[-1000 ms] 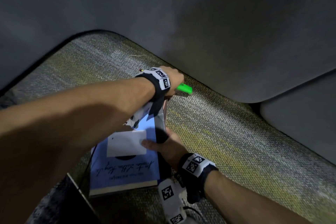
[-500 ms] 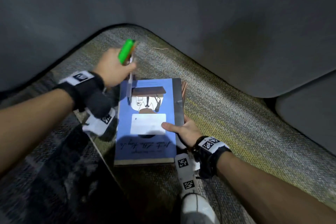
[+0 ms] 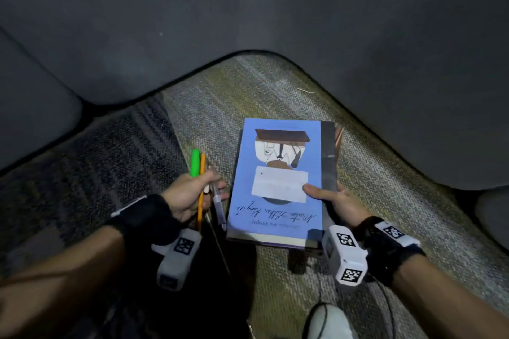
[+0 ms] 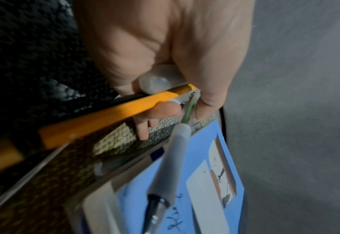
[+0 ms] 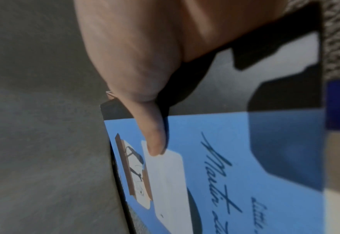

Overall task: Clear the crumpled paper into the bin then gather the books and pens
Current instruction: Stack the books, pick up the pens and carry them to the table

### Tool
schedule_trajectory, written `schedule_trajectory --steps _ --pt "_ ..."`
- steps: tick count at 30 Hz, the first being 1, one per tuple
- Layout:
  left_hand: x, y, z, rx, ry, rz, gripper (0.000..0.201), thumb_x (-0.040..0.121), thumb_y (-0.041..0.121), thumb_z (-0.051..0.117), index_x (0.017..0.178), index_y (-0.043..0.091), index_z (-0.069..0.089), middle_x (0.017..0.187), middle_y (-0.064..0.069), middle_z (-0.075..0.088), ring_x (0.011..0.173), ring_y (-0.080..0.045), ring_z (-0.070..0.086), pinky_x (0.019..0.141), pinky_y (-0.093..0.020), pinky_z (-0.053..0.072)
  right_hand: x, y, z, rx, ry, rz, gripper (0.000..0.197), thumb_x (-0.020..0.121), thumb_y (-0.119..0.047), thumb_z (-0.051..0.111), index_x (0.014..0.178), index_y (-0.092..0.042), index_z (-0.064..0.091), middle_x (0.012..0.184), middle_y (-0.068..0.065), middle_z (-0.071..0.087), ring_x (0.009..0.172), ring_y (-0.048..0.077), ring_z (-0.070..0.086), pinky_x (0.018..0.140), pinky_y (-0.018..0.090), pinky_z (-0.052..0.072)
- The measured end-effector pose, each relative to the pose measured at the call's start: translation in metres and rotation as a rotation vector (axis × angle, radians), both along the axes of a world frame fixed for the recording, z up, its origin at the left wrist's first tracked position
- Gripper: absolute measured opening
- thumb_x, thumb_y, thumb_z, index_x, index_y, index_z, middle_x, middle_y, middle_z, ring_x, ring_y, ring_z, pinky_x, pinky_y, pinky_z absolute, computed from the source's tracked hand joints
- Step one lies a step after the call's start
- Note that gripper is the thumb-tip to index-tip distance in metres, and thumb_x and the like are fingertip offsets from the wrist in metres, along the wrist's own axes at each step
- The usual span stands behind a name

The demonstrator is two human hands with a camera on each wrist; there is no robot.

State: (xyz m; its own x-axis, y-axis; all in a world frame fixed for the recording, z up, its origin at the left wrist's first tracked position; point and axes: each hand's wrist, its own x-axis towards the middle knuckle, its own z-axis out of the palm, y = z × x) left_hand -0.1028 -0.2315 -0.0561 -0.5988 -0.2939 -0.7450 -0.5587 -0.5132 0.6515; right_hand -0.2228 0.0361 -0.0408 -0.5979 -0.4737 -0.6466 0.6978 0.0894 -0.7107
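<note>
A blue book (image 3: pixel 278 181) with a white label tops a small stack above the carpet; a dark book (image 3: pixel 328 157) and a brown edge show beneath it. My right hand (image 3: pixel 334 198) grips the stack at its right side, thumb on the blue cover (image 5: pixel 245 158). To the left, my left hand (image 3: pixel 190 195) holds a bundle of pens: a green marker (image 3: pixel 195 162), an orange pencil (image 3: pixel 201 187) and a clear grey-grip pen (image 3: pixel 217 201). In the left wrist view the orange pencil (image 4: pixel 109 115) and grey pen (image 4: pixel 175 166) cross under my curled fingers.
Grey sofa cushions (image 3: pixel 248 8) wrap round the patch of woven carpet (image 3: pixel 399 215) at the back and both sides. A darker mat (image 3: pixel 96 159) lies at the left. A white shoe (image 3: pixel 327 322) and a thin cable sit at the bottom.
My left hand drew back from the far side of the books to their left, carrying the green marker and the other pens. The right hand kept its grip on the stack.
</note>
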Motion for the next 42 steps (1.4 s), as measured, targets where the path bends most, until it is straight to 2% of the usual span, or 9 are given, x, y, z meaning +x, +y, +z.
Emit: schedule_trajectory --steps 5,12,20,23,27,32,35,39,42 --pt "0.004 -0.007 -0.001 -0.017 -0.025 0.103 0.008 0.092 0.010 0.055 0.088 0.003 0.055 0.099 -0.017 0.069 0.065 -0.020 0.073 0.049 -0.024 0.054 -0.016 -0.012 0.013 0.103 0.010 0.055 0.043 0.086 -0.007 0.066 0.129 -0.008 0.058 0.119 0.016 0.067 0.097 0.032 0.070 0.076 0.042 0.060" --pt "0.031 0.011 0.018 -0.061 -0.075 0.311 0.027 0.093 0.003 0.053 0.066 0.003 0.048 0.056 -0.013 0.060 0.054 -0.025 0.059 0.050 -0.028 0.056 -0.025 -0.014 0.001 0.428 -0.009 0.098 0.133 0.034 -0.047 0.096 0.148 -0.021 0.032 0.138 0.006 0.055 0.105 0.034 0.066 0.080 0.050 0.056" --pt "0.060 0.047 0.084 -0.075 -0.223 0.351 0.026 0.093 0.008 0.053 0.067 0.002 0.052 0.049 -0.006 0.065 0.043 -0.015 0.065 0.044 -0.027 0.054 0.026 -0.031 0.130 0.623 0.005 0.157 0.091 0.086 -0.027 0.071 0.152 -0.004 0.013 0.149 0.023 0.038 0.117 0.041 0.055 0.090 0.052 0.050" --pt "0.071 0.057 0.118 -0.129 -0.281 0.319 0.026 0.091 0.012 0.055 0.067 0.004 0.054 0.046 0.000 0.065 0.043 -0.012 0.065 0.044 -0.023 0.049 0.032 -0.021 0.165 0.616 -0.032 0.165 0.092 0.086 -0.031 0.071 0.153 -0.009 0.012 0.151 0.012 0.037 0.099 0.033 0.062 0.066 0.039 0.051" --pt "0.082 0.067 0.176 -0.252 -0.387 0.263 0.025 0.084 0.021 0.062 0.067 0.004 0.059 0.032 0.004 0.053 0.032 -0.010 0.051 0.033 -0.014 0.035 0.040 -0.015 0.212 0.655 -0.046 0.195 0.093 0.085 -0.035 0.071 0.153 -0.009 0.014 0.151 0.009 0.035 0.125 0.033 0.050 0.077 0.040 0.053" --pt "0.094 0.066 0.253 -0.386 -0.449 0.189 0.034 0.082 0.026 0.062 0.057 0.004 0.055 0.025 0.002 0.044 0.019 -0.006 0.038 0.025 -0.010 0.024 0.040 -0.024 0.268 0.522 -0.043 0.165 0.096 0.079 -0.028 0.078 0.152 -0.008 0.019 0.149 0.006 0.039 0.064 0.015 0.064 0.042 0.016 0.046" --pt "0.099 0.056 0.307 -0.388 -0.427 0.187 0.041 0.085 0.028 0.062 0.054 0.004 0.050 0.025 -0.001 0.042 0.018 -0.009 0.035 0.026 -0.010 0.024 0.046 -0.029 0.315 0.454 -0.061 0.163 0.120 0.051 -0.039 0.091 0.150 -0.012 0.027 0.141 0.007 0.050 0.079 0.024 0.071 0.056 0.029 0.055" --pt "0.102 0.038 0.435 -0.405 -0.419 0.173 0.040 0.089 0.034 0.058 0.060 0.007 0.052 0.033 -0.005 0.049 0.019 -0.005 0.041 0.022 -0.014 0.024 0.058 -0.029 0.411 0.395 -0.067 0.173 0.106 0.056 -0.044 0.088 0.144 -0.009 0.041 0.071 -0.011 0.057 0.034 0.007 0.054 0.037 0.018 0.044" --pt "0.114 0.032 0.540 -0.321 -0.329 0.189 0.030 0.087 0.032 0.062 0.068 0.008 0.063 0.042 -0.002 0.061 0.031 -0.006 0.051 0.032 -0.011 0.035 0.074 -0.026 0.502 0.337 -0.091 0.165 0.107 0.038 -0.055 0.092 0.133 -0.020 0.057 0.091 -0.023 0.061 0.066 0.009 0.065 0.060 0.031 0.056"
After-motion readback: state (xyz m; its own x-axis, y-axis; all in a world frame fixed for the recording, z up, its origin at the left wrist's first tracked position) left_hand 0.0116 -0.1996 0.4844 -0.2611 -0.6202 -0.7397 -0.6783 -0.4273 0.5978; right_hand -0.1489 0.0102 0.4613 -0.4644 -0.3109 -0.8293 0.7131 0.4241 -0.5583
